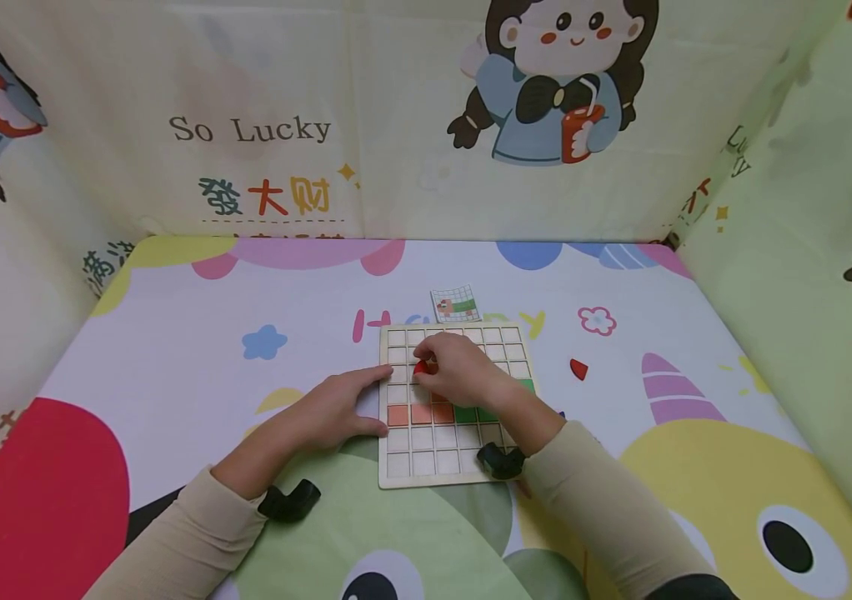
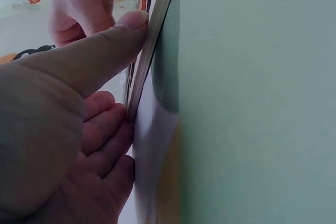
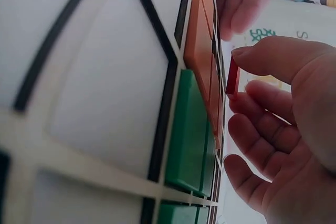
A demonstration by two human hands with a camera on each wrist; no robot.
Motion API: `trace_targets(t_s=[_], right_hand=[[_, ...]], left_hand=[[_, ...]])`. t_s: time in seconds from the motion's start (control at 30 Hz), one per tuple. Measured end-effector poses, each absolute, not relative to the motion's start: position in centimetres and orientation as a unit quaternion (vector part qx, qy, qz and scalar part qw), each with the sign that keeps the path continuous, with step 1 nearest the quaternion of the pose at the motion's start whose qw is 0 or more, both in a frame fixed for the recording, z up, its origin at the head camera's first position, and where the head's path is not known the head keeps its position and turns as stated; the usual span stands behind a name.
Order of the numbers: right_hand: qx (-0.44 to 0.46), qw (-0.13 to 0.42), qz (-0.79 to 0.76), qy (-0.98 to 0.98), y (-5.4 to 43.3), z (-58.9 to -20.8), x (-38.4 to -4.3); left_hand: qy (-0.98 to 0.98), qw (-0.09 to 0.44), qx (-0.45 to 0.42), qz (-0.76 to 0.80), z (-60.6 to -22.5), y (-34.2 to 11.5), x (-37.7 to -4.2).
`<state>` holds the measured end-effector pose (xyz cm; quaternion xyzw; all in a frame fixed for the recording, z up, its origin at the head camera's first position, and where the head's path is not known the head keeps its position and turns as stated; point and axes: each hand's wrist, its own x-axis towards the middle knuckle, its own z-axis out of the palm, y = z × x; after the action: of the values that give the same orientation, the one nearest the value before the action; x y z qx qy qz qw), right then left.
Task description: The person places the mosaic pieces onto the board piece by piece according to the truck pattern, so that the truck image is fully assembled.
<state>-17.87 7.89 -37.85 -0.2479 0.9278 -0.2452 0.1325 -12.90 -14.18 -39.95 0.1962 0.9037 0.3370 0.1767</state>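
Note:
A wooden grid board (image 1: 435, 463) lies on the table. Along its left edge rests my left hand (image 1: 338, 408), thumb and fingers spread and fairly straight; the left wrist view shows its thumb (image 2: 100, 56) against the board's side (image 2: 140, 77). Over the upper left squares, my right hand (image 1: 463, 368) pinches a small red piece (image 3: 232, 77) between thumb and fingertips. Orange tiles (image 1: 398, 415) fill squares in a middle row, with green tiles (image 3: 185, 135) beside them to the right. My right hand and forearm hide part of the board.
Just behind the board is a small card (image 1: 456, 305) printed with a coloured grid picture. A loose red piece (image 1: 578, 368) lies on the table to the right. The patterned tabletop (image 1: 193, 358) meets fabric walls (image 1: 396, 125) at the back and sides.

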Motion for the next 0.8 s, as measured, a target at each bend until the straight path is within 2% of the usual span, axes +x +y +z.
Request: trace_targets(t_s=[0.8], right_hand=[[-0.246,0.124,-0.183,0.944,7.41,-37.76,-17.61]], left_hand=[[0.903,0.174,0.202,0.336,-40.05,-14.23,-12.88]])
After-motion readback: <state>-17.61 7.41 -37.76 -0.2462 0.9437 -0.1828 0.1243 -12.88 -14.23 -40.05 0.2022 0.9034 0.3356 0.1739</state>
